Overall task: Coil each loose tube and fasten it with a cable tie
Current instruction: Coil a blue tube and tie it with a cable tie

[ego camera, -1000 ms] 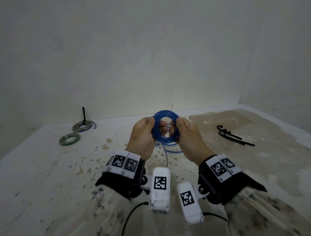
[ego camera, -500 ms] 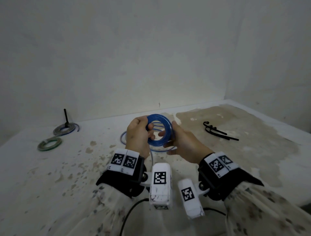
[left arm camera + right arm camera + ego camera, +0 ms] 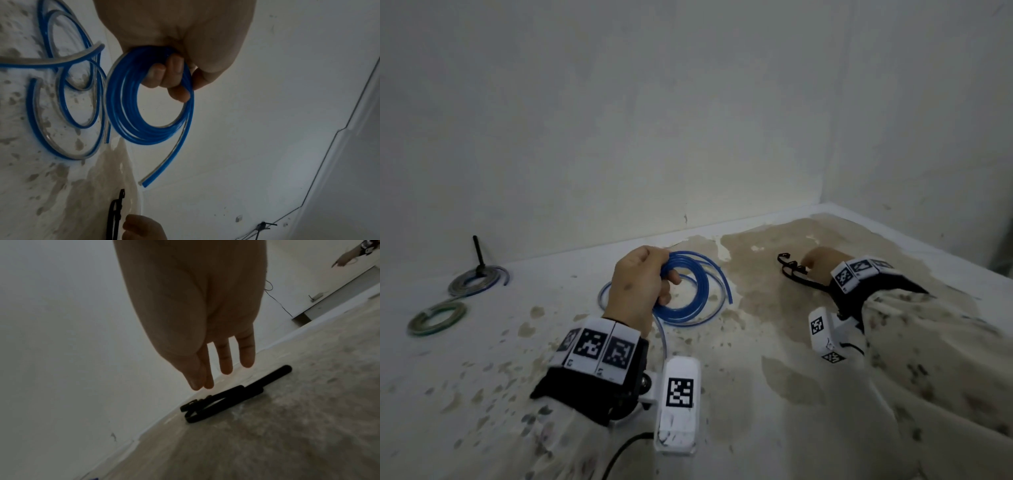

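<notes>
My left hand [image 3: 643, 291] [image 3: 174, 76] grips a coiled blue tube [image 3: 688, 298] [image 3: 144, 105], fingers curled through the ring, with one free tube end [image 3: 146, 182] hanging off it. More loose blue tube [image 3: 61, 97] lies on the table under the coil. My right hand [image 3: 820, 265] [image 3: 218, 374] hovers just above the black cable ties [image 3: 792, 272] [image 3: 226, 400] at the right, fingers straight and pointing down, holding nothing.
Two other coiled tubes lie at the far left: a grey one [image 3: 477, 281] with a black tie sticking up, and a green one [image 3: 436, 317]. The stained white table [image 3: 825, 394] meets walls at the back and right.
My right hand let go of the blue coil and moved right to the cable ties. The left hand alone now holds the coil, lowered nearer the table.
</notes>
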